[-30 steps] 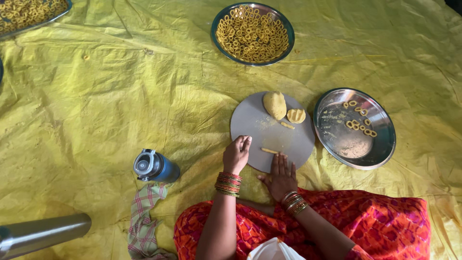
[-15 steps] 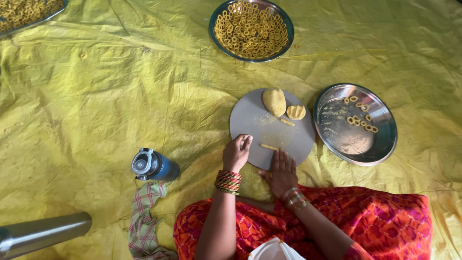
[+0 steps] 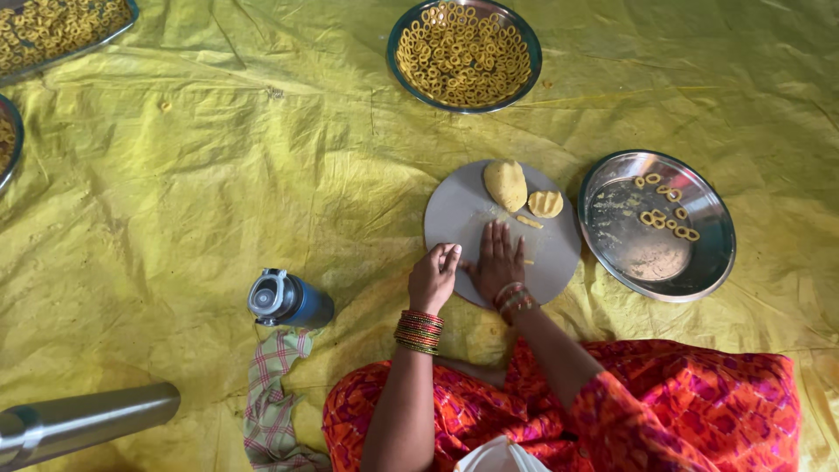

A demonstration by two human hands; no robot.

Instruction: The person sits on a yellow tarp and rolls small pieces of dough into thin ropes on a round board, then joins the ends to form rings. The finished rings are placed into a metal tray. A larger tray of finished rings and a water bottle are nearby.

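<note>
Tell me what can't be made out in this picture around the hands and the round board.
- Head view: what lies under the right hand, flat on the round board; the palm covers it.
- Whether the curled left hand pinches any dough: too small, fingers hide it.
- Steel cylinder: cut off by the left edge.
- Tray of rings and another dish: cut off at the top-left and left edges.

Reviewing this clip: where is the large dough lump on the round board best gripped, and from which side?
Grip the large dough lump across its narrower middle, from above: it lies as an oval mound on the round board, sides clear, the smaller piece beside it, probably soft.
</note>
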